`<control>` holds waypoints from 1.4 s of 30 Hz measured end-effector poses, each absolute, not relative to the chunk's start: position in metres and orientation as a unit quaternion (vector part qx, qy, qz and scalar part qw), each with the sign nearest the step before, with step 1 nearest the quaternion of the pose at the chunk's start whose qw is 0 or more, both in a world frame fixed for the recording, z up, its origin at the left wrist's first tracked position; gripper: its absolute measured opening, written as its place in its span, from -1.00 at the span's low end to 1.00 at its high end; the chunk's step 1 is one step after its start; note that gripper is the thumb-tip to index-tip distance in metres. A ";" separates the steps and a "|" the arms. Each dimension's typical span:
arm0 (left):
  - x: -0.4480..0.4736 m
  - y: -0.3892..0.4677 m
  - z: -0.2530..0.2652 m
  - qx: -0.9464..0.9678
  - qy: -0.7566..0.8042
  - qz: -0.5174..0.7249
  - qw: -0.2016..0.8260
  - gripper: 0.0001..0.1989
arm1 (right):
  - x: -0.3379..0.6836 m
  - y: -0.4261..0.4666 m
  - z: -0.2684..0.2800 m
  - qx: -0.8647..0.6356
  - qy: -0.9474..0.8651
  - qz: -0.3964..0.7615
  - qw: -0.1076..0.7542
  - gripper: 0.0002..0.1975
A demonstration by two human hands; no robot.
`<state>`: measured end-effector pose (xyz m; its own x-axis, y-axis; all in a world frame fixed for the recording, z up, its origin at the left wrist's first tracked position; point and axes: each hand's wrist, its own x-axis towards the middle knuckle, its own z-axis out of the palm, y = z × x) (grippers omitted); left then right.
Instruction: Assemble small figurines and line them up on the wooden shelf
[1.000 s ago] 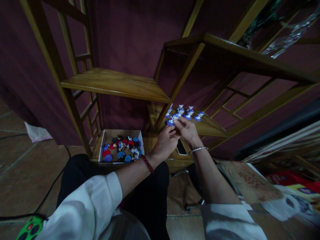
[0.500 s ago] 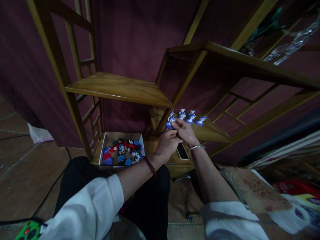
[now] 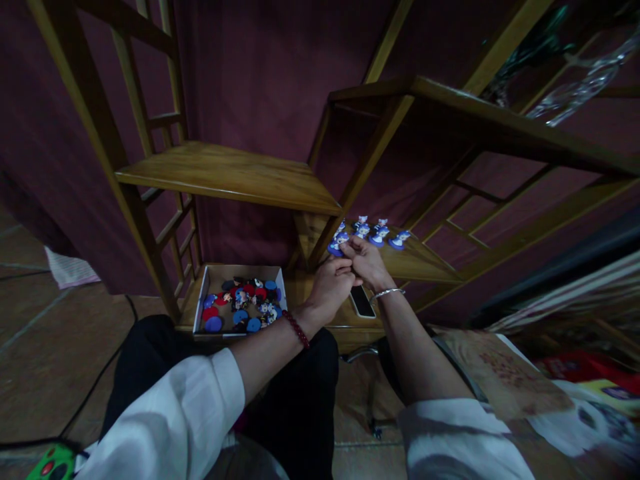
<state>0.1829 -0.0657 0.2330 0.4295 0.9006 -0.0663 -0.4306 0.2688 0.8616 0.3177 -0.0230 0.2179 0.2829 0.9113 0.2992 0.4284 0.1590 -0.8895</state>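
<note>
A small blue-and-white figurine (image 3: 338,244) on a round blue base stands at the fingertips of my right hand (image 3: 369,263), which pinches it by its edge. Just below, my left hand (image 3: 327,288) is closed, with its fingers curled against the right hand; whatever it grips is hidden. Behind my hands, several matching figurines (image 3: 379,235) stand in loose rows on the wooden shelf (image 3: 425,261). To the left, an open cardboard box (image 3: 199,307) holds a jumble of more figurines with red, blue and black bases.
A phone (image 3: 362,302) lies on the lower board beside my right wrist. An upper shelf (image 3: 225,177) and a slanting wooden post (image 3: 373,157) frame the space around my hands. On the right sits a patterned brown surface (image 3: 500,373) with plastic packs.
The whole view has shifted slightly, so everything sits a little further left. Both hands keep nearly the same pose at the figurine.
</note>
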 end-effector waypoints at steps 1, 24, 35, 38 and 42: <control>0.183 -0.066 0.233 0.405 0.292 0.447 0.743 -0.72 | 0.318 -0.023 0.218 -0.607 -0.556 0.226 0.521 -0.68; 0.184 -0.061 0.227 0.424 0.305 0.432 0.735 -0.75 | 0.331 -0.016 0.207 -0.620 -0.557 0.214 0.509 -0.69; 0.186 -0.059 0.223 0.438 0.320 0.423 0.726 -0.74 | 0.334 -0.012 0.211 -0.627 -0.549 0.238 0.500 -0.57; 0.187 -0.058 0.222 0.443 0.320 0.427 0.721 -0.71 | 0.337 -0.010 0.210 -0.633 -0.551 0.225 0.495 -0.60; 0.186 -0.059 0.223 0.431 0.317 0.429 0.728 -0.71 | 0.336 -0.009 0.210 -0.642 -0.537 0.210 0.505 -0.66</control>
